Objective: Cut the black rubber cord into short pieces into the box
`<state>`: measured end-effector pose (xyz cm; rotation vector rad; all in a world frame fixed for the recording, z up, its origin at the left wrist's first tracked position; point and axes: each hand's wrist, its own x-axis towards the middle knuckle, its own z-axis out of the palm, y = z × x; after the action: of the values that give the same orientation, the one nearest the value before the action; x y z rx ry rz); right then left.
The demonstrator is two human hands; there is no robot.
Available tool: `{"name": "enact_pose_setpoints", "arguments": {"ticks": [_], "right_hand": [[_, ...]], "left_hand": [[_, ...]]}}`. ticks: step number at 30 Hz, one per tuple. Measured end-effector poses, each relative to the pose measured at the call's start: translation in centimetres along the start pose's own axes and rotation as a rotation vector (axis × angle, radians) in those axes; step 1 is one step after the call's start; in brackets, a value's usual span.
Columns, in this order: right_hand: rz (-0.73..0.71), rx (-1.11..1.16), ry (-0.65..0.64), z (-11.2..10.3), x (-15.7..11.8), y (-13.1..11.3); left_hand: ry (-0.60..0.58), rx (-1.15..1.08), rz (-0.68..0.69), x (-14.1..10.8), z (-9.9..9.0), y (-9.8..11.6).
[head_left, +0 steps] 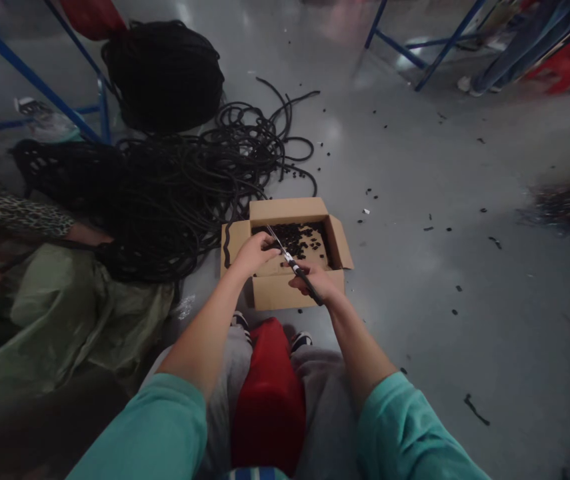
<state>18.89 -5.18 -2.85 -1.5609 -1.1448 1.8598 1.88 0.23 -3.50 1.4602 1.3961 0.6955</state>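
Note:
My right hand (317,281) is closed round the black handles of a pair of scissors (295,267), whose metal blades point up and left over the box. Close to the blade tips, my left hand (253,255) has its thumb and fingers drawn together; whatever is in them is too small to make out. Beneath both hands stands an open cardboard box (289,293) with small black cut pieces (305,240) inside. A wavy black strip (227,243) lies across the box's left flap.
Tangled black cord (179,193) is heaped left of the box, with a large black coil (165,77) behind. Another person's arm (19,207) reaches in from the left, beside a green sheet (75,313). Blue metal frames (415,57) stand at the back. Black scraps dot the floor.

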Motion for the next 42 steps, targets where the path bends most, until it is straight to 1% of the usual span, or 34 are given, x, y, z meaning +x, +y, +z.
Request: {"name": "enact_pose_setpoints", "arguments": {"ticks": [2,4,9,12,17,23,30,35,38,40,42], "right_hand": [[-0.003,-0.013,0.004,0.0,0.0,0.0],[-0.024,0.002,-0.014,-0.1,-0.1,0.1],[-0.059,0.107,-0.108,-0.3,-0.2,0.3],[-0.052,0.122,-0.126,-0.3,-0.2,0.2],[-0.034,0.076,-0.099,-0.2,-0.2,-0.1],[-0.044,0.076,-0.095,0.0,-0.3,-0.4],[-0.057,0.032,-0.096,-0.3,-0.2,-0.1],[-0.045,0.004,-0.088,-0.3,-0.1,0.0],[-0.038,0.013,-0.067,-0.1,0.0,-0.1],[-0.036,0.029,-0.039,0.0,0.0,-0.1],[-0.039,0.041,-0.009,0.0,0.0,-0.2]], "left_hand": [[0.029,0.08,0.053,0.0,0.0,0.2],[0.029,0.132,0.064,0.1,-0.1,0.3],[0.011,0.171,0.038,0.1,-0.3,0.1],[-0.02,0.152,-0.001,0.0,-0.4,0.2],[-0.05,0.162,-0.05,-0.3,-0.6,0.8],[-0.122,0.235,0.019,-0.1,-0.7,0.7],[-0.199,0.215,0.027,-0.3,-0.9,0.7],[-0.208,0.166,0.002,-0.2,-1.4,0.8],[-0.196,0.151,-0.015,-0.2,-1.4,1.0],[-0.182,0.136,-0.012,-0.2,-1.3,1.1],[-0.141,0.12,0.018,-0.2,-1.1,1.1]]}}
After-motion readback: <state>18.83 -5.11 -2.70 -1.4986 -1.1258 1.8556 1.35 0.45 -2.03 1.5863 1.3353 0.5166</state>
